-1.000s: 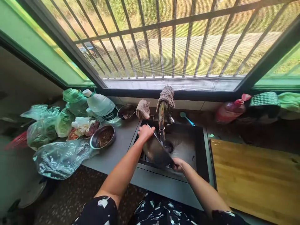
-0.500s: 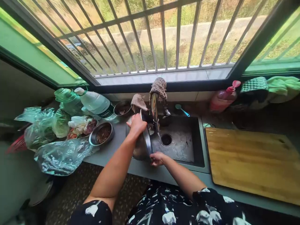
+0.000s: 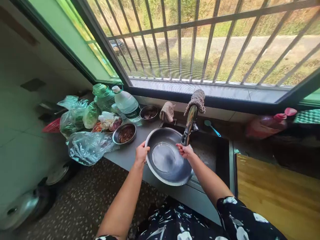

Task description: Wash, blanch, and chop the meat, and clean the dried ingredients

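Note:
A wide stainless-steel basin (image 3: 163, 160) is tilted over the left part of the sink and the counter edge, its inside facing up toward me. My left hand (image 3: 142, 153) grips its left rim, thumb over the edge. My right hand (image 3: 185, 150) is closed at the basin's upper right side, just below the spout of the faucet (image 3: 191, 121). Its fingers are curled inward over the inside of the basin; what they hold, if anything, is hidden. Part of the dark sink (image 3: 221, 163) shows to the right of the basin.
A steel bowl of brownish food (image 3: 126, 135), a smaller bowl (image 3: 149, 113), a water bottle (image 3: 127, 103) and plastic bags (image 3: 90, 146) crowd the left counter. A blue spoon (image 3: 212, 128) lies behind the sink. A cutting board (image 3: 275, 193) and pink bottle (image 3: 267, 125) are at right.
The basin has turned from standing on edge to facing up. My right hand has moved from its lower rim to its upper right, beneath the spout. The view has swung left.

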Action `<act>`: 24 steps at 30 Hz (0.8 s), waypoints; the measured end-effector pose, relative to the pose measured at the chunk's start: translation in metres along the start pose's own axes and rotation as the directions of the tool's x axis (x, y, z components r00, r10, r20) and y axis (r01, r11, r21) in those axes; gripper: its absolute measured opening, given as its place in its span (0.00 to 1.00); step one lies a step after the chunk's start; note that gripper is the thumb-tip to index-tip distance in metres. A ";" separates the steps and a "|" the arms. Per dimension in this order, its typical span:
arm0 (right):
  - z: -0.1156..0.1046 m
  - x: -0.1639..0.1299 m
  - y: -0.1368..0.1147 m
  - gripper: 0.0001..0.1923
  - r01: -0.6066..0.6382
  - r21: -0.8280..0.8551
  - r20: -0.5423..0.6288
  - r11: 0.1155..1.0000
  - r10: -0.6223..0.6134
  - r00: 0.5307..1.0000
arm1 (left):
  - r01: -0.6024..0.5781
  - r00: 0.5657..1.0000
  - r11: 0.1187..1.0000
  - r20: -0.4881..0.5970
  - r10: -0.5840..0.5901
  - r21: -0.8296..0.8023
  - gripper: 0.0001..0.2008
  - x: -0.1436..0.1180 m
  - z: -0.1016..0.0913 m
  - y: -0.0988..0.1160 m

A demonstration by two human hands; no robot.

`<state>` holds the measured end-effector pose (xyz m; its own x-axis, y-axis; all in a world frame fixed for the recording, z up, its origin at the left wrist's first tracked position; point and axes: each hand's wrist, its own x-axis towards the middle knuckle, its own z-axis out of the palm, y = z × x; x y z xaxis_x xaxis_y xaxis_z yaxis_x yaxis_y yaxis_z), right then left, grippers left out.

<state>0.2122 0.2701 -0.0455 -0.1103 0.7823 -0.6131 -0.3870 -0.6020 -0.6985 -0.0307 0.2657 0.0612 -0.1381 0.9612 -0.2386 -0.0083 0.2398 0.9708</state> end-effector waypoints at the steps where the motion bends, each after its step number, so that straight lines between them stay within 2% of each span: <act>1: -0.001 -0.002 0.000 0.01 0.006 -0.020 -0.009 1.000 -0.006 1.000 | 0.040 0.999 0.998 0.002 -0.040 -0.058 0.19 0.003 0.001 -0.010; 5: -0.025 -0.014 0.000 0.04 -0.009 -0.184 -0.054 0.983 -0.001 0.999 | 0.234 0.969 0.953 -0.037 -0.246 -0.194 0.10 0.018 0.023 -0.055; 9: -0.053 -0.024 0.006 0.04 -0.075 -0.250 -0.080 0.965 0.056 0.995 | 0.321 0.942 0.926 -0.035 -0.334 -0.198 0.08 0.029 0.063 -0.096; 12: -0.056 -0.027 0.018 0.05 -0.099 -0.267 -0.076 0.959 0.081 0.994 | 0.364 0.930 0.915 0.012 -0.368 -0.174 0.10 0.034 0.091 -0.122; 16: -0.052 -0.028 0.020 0.05 -0.131 -0.312 -0.204 0.941 0.068 0.977 | 0.405 0.914 0.904 0.085 -0.396 -0.138 0.16 0.037 0.115 -0.155; 18: -0.059 -0.032 0.014 0.08 -0.106 -0.283 -0.193 0.953 0.052 0.980 | 0.419 0.907 0.899 0.111 -0.407 -0.126 0.21 0.039 0.122 -0.170; 21: -0.084 -0.045 0.011 0.12 0.027 -0.188 -0.121 0.982 -0.050 0.991 | 0.438 0.894 0.895 0.146 -0.423 -0.090 0.28 0.038 0.128 -0.189; 24: -0.107 -0.054 0.023 0.12 0.136 -0.286 -0.218 0.949 -0.203 0.955 | 0.434 0.890 0.901 0.165 -0.425 -0.023 0.31 0.035 0.128 -0.198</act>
<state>0.3075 0.1969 -0.0680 0.1723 0.8339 -0.5243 -0.1202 -0.5104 -0.8515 0.0924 0.2689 -0.1429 0.0442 0.7763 -0.6288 -0.0902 0.6299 0.7714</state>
